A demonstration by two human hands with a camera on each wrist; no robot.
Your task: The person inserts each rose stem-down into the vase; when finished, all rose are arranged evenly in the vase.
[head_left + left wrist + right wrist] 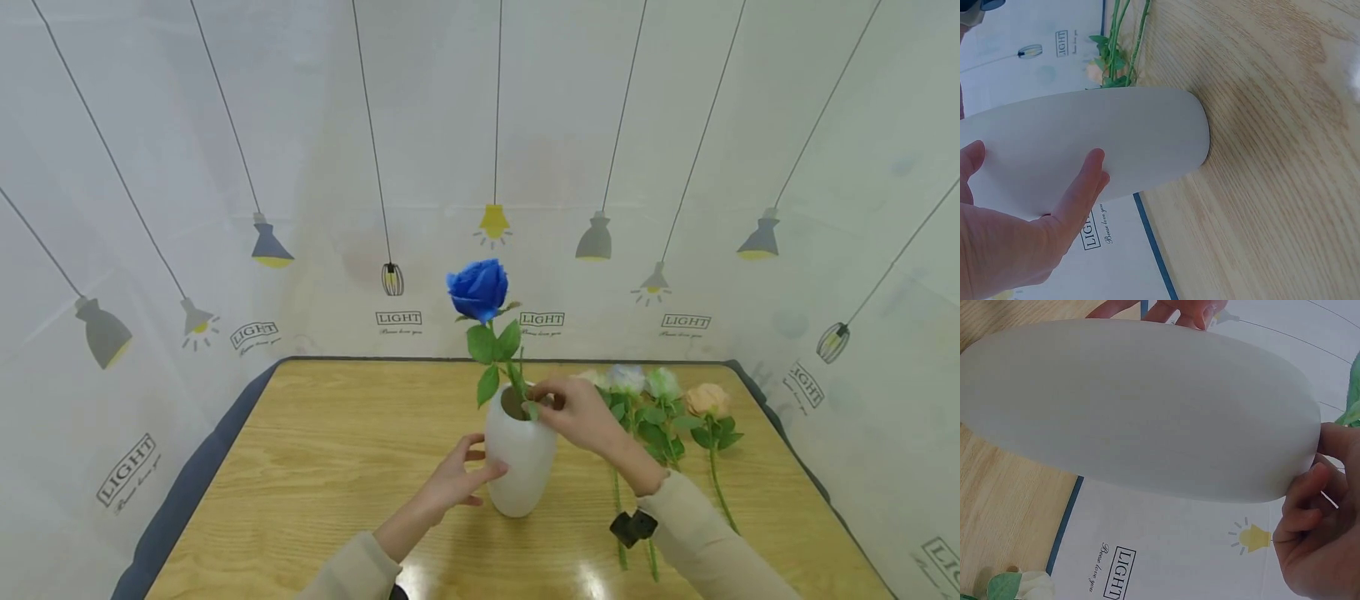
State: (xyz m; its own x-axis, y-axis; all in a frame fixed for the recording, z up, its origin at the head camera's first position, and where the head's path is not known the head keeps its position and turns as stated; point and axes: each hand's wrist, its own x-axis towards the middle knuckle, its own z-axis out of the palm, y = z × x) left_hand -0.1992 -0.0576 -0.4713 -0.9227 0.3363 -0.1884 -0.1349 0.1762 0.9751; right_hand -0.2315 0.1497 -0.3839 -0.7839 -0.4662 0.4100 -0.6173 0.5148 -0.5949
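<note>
A white vase (521, 467) stands upright on the table, its mouth toward the back. A blue rose (478, 289) with green leaves rises above it, its stem leaning in the opening. My left hand (455, 479) holds the vase's left side, thumb in front and other fingers farther round; the left wrist view shows this hand (1029, 231) against the white wall. At the rim, my right hand (577, 410) pinches the rose low on its stem among the leaves. In the right wrist view its curled fingers (1305, 499) are beside the rim, and the pinch itself is hidden.
Several artificial flowers lie on the table's right side, among them a peach rose (707, 400), a pale green one (663, 383) and a pale blue one (626, 378). Their stems point toward the front. The wooden table (322, 467) meets a printed backdrop (442, 125) behind.
</note>
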